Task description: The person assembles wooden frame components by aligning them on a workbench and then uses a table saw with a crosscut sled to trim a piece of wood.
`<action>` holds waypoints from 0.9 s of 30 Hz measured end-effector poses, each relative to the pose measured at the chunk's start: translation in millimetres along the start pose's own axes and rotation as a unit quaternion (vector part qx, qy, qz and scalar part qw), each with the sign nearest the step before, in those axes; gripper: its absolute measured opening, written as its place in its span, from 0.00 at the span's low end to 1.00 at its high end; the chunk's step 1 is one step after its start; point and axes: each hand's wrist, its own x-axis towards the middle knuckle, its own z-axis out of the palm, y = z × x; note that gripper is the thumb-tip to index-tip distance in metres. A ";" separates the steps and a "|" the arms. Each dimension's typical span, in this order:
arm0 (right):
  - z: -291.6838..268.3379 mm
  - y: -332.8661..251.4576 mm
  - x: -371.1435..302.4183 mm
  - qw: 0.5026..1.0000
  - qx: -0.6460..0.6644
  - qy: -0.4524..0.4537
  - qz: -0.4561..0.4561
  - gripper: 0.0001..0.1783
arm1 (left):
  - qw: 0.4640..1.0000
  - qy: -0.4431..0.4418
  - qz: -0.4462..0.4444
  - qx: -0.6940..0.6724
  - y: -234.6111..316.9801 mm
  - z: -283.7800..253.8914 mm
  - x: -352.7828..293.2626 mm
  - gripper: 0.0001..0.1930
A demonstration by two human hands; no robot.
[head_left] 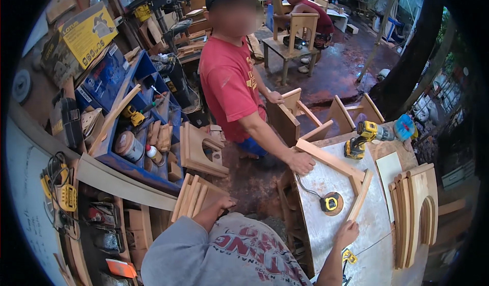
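Note:
My right hand is closed around the near end of a wooden strip on the worktable. That strip meets a longer wooden bar at an angle, with a short piece by the joint. A co-worker's hand rests on the bar's far left end. My left hand is low at my left, against the edge of a wooden panel with slats; its fingers are too small and partly hidden to read. A yellow-black tape measure lies on the table between the hands.
A yellow cordless drill stands at the table's far side. Curved wooden panels lean at the right edge. A co-worker in red stands across from me. Blue tool shelving fills the left; chair frames stand beyond the table.

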 end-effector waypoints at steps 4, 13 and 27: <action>3.6 1.3 -1.5 0.998 0.031 0.038 -0.032 0.21 | 0.998 -0.046 -0.020 -0.046 7.6 3.8 -2.7 0.25; 11.7 9.3 0.3 0.997 0.023 0.064 -0.035 0.21 | 0.999 -0.021 -0.002 0.030 50.5 13.5 1.4 0.24; 24.7 22.6 2.5 0.995 0.008 0.083 -0.048 0.21 | 1.000 -0.022 -0.003 0.006 19.8 13.6 -3.6 0.24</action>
